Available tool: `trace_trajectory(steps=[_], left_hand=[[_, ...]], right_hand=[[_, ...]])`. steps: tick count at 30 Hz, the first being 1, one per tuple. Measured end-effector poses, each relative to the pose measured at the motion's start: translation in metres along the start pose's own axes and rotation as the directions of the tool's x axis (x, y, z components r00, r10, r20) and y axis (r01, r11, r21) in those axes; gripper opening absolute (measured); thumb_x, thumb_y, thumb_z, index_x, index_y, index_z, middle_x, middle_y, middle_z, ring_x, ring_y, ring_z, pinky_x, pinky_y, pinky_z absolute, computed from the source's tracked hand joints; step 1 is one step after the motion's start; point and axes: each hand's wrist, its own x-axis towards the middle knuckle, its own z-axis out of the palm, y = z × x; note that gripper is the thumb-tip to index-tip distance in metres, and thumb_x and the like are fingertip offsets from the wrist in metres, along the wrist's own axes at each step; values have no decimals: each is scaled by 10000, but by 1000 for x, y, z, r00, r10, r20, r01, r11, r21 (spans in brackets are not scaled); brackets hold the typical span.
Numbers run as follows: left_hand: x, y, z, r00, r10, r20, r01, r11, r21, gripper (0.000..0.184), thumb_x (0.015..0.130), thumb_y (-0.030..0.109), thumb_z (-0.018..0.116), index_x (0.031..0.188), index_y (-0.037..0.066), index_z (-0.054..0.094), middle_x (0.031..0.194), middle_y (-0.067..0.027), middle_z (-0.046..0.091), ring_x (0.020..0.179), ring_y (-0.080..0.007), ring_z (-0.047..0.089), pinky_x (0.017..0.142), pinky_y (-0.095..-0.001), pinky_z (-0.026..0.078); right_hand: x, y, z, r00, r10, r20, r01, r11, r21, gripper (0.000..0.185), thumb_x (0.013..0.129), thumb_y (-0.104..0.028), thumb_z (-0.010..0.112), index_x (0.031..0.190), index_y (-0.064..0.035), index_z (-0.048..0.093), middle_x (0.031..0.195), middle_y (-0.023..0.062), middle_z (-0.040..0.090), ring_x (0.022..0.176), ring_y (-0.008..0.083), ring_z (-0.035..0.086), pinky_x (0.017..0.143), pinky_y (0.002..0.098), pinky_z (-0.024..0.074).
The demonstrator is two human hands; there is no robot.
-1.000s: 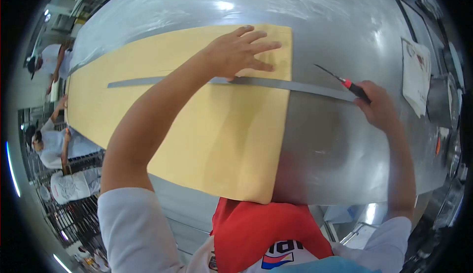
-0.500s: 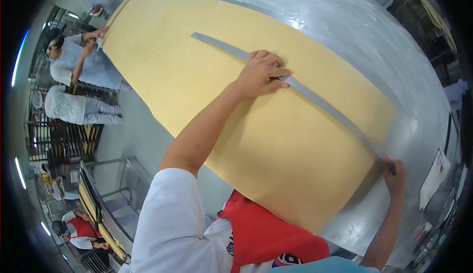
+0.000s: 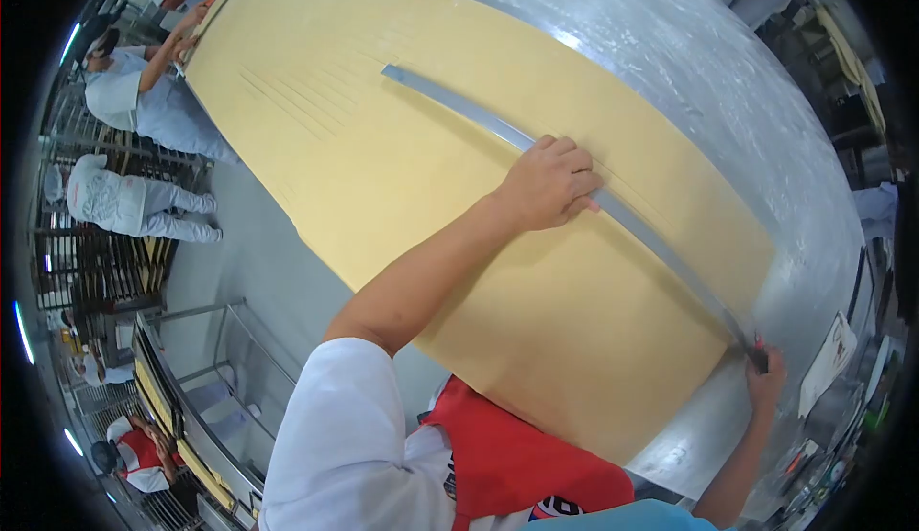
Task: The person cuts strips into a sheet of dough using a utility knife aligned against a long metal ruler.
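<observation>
A large pale-yellow sheet that looks like dough (image 3: 565, 339) covers most of the metal table. Across it runs a long metal straightedge (image 3: 661, 246). My left hand (image 3: 553, 181) grips the straightedge near its middle, fingers curled over the far edge. A shadow shows beside the straightedge's far-left part; I cannot tell how much of it touches the sheet. At the near-right corner of the sheet, my right hand (image 3: 766, 378) is closed on a small cutter (image 3: 759, 354) with a dark and red handle, beside the straightedge's end. Thin parallel lines mark the sheet.
Two people in white, one a worker (image 3: 144, 81), stand at the sheet's far-left end. Another person (image 3: 134, 196) stands by the racks. A metal cart (image 3: 206, 406) is at lower left. A white cloth or paper (image 3: 828, 363) and tools lie at the right edge.
The straightedge has shifted slightly toward me, with my left hand on it. My right hand has moved a little nearer along with the cutter. The camera view has shifted slightly.
</observation>
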Motion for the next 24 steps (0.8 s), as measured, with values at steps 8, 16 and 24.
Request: trace_trajectory(steps=[8,16,24], left_hand=[[-8,-1,2,999,-50,21,51,998,-26,298,813,343,862,987,127,752,945,2,633,957,-251,595,845,-410,479],[-11,-3,4,999,-27,-29,26,999,-19,297,805,338,862,978,126,747,959,-8,639,943,-257,603,846,-411,484],[-13,1,3,995,-96,-2,95,995,-23,285,800,306,880,997,135,764,991,-11,660,954,-261,605,883,-415,485]], right_hand=[[-2,-11,-1,999,-7,33,7,1000,18,356,748,-22,785,1082,-20,660,999,179,678,931,419,671,853,459,535],[-5,-21,3,1000,23,0,-23,1000,2,362,738,-5,784,1073,-17,650,990,181,669,921,418,671,848,451,534],[-3,-31,6,999,54,9,-54,998,42,319,753,-5,774,1047,-21,651,982,175,660,903,414,664,837,443,531]])
